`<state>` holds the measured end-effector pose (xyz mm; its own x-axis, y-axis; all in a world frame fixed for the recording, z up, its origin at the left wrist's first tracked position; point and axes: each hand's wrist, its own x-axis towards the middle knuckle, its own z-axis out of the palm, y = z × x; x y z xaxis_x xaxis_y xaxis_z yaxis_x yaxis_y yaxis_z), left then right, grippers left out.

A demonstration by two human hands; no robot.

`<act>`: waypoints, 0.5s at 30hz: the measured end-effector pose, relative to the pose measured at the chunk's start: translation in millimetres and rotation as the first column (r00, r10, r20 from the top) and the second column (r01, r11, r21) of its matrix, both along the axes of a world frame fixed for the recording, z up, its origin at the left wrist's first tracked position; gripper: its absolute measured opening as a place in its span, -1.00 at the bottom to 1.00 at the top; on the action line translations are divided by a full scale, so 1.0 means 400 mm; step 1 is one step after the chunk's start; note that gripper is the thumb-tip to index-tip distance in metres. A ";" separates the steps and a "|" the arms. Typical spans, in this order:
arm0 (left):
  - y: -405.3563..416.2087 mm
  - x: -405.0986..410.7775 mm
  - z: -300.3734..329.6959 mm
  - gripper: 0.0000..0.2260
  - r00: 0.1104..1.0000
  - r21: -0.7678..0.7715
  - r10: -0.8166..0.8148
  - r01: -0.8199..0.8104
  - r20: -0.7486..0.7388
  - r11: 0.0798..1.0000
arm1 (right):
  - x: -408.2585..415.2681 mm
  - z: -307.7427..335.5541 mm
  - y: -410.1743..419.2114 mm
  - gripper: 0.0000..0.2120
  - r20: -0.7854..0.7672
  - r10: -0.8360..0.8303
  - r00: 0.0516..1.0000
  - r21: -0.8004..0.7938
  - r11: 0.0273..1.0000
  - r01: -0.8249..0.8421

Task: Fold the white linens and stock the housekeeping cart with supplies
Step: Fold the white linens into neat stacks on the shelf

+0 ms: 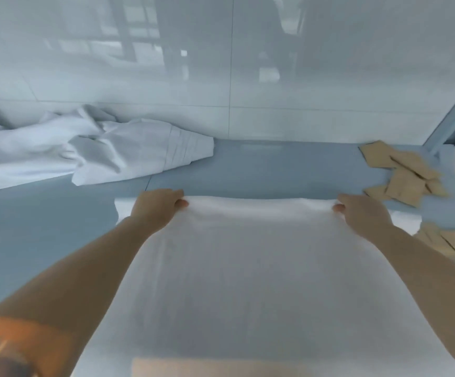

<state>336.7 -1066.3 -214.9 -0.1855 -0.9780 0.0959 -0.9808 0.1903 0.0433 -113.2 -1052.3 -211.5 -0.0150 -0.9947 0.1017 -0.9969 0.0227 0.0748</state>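
A white linen stretches from the near edge of the view out over the grey-blue table. My left hand pinches its far edge on the left, thumb on top. At the right end of the same edge, my right hand pinches the cloth. A layer of the same white cloth shows beneath, sticking out past both hands. The picture is motion-blurred.
A rumpled heap of white linens lies at the back left of the table against the glossy white wall. Several tan paper packets are scattered at the right, more of them nearer me.
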 end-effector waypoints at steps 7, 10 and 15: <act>-0.031 0.032 -0.084 -0.74 0.992 -0.101 -0.030 0.017 -0.123 0.995 | -0.006 -0.056 -0.023 -0.82 0.006 0.001 1.000 -0.023 1.000 -0.001; -0.026 0.060 -0.093 -0.73 0.986 -0.082 -0.020 0.006 -0.166 0.997 | 0.021 -0.057 -0.023 -0.79 0.020 0.004 1.000 -0.025 1.000 -0.003; 0.021 0.136 -0.092 -0.70 0.986 -0.058 0.044 -0.055 -0.164 0.997 | 0.097 -0.038 -0.024 -0.74 0.005 0.016 1.000 0.041 0.999 -0.016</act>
